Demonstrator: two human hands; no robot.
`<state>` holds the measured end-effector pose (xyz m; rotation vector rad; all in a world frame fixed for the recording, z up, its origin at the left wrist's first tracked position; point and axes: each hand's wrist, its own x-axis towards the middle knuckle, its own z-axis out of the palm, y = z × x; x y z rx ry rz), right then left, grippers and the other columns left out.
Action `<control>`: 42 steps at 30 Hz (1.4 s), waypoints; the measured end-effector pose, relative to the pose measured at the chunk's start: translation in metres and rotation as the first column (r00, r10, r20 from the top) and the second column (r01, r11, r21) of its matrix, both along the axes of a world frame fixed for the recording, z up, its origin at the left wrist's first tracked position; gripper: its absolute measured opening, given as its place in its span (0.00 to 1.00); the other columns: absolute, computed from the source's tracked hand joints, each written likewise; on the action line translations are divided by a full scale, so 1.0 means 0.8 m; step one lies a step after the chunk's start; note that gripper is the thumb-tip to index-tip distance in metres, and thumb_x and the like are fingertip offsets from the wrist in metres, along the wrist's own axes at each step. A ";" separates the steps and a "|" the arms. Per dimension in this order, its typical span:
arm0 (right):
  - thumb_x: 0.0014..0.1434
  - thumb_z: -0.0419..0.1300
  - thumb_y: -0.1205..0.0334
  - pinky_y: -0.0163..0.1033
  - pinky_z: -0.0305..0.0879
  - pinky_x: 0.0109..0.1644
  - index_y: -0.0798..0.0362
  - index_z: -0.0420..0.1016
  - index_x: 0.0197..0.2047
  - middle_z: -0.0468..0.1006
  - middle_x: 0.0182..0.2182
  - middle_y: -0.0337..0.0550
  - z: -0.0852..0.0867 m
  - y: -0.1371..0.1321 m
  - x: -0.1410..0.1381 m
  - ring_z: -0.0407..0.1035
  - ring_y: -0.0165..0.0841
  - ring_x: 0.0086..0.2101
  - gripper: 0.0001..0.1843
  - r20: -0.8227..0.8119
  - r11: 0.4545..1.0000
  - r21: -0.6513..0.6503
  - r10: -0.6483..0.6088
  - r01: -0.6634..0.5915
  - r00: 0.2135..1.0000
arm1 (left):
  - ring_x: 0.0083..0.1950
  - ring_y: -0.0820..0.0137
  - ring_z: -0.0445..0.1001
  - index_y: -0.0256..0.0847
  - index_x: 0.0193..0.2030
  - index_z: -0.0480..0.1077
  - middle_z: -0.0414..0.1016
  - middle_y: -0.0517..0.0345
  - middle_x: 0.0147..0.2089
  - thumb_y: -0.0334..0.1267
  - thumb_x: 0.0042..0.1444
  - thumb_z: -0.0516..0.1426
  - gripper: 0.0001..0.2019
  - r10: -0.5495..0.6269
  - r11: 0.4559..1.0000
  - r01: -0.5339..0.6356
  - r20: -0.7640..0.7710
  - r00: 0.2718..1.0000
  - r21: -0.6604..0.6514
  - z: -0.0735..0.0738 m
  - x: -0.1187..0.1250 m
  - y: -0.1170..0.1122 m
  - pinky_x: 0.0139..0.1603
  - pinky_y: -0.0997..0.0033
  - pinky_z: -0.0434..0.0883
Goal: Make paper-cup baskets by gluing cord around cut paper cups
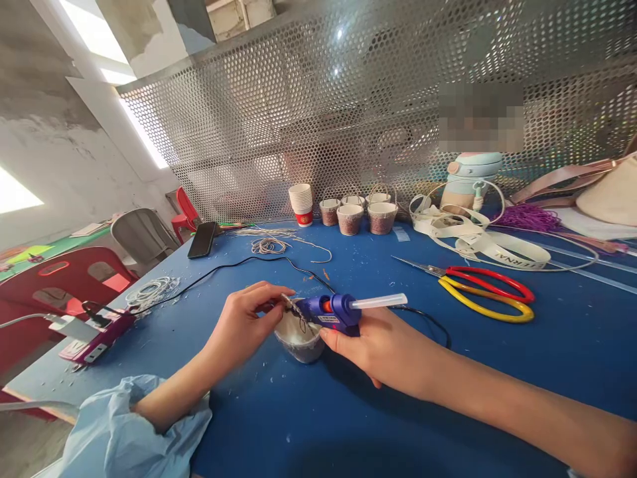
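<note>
My right hand (383, 345) is wrapped round a purple glue gun (338, 313), its nozzle pointing left. A translucent glue stick (381, 301) juts out of the gun's back end. Thumb and fingers of my left hand (251, 312) are pinched on a thin, dark, twisted strip (294, 307) close to the nozzle. Just below both hands, a small cup (303, 348) with a pale inside and a greyish outer wall stands on the blue table (259, 425). The gun partly hides its rim, so I cannot tell whether the strip touches it.
Several small handled baskets (350, 219) and stacked paper cups (301, 204) stand at the back. Scissors (485, 292), looped white ribbon (478, 240) and a bottle (470, 179) are right. A phone (202, 239), coiled cord (269, 246) and power strip (97, 335) are left.
</note>
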<state>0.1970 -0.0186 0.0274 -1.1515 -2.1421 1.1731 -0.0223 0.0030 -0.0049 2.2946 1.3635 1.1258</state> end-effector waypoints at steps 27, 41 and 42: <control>0.62 0.52 0.61 0.29 0.60 0.21 0.51 0.60 0.25 0.59 0.11 0.27 0.003 -0.001 0.000 0.59 0.24 0.14 0.13 0.057 0.983 -0.180 -0.014 0.024 0.998 | 0.29 0.75 0.72 0.38 0.39 0.79 0.78 0.58 0.31 0.29 0.54 0.54 0.12 0.005 1.000 -0.005 -0.005 1.000 -0.006 -0.001 -0.001 -0.001 0.29 0.78 0.69; 0.63 0.52 0.62 0.30 0.60 0.23 0.51 0.60 0.23 0.60 0.11 0.28 0.002 -0.001 -0.004 0.60 0.24 0.15 0.16 0.019 0.978 -0.209 -0.019 0.022 1.000 | 0.30 0.75 0.73 0.38 0.39 0.79 0.78 0.58 0.31 0.31 0.55 0.55 0.11 0.012 1.000 -0.012 -0.007 1.000 0.011 -0.002 -0.002 -0.002 0.30 0.78 0.69; 0.63 0.52 0.62 0.30 0.60 0.22 0.51 0.60 0.23 0.60 0.11 0.28 0.001 -0.001 -0.005 0.59 0.24 0.15 0.16 0.018 0.977 -0.213 -0.022 0.025 1.000 | 0.30 0.75 0.73 0.39 0.39 0.79 0.78 0.58 0.32 0.31 0.55 0.55 0.11 0.014 1.000 -0.014 -0.006 1.000 0.008 -0.003 -0.002 -0.002 0.30 0.78 0.69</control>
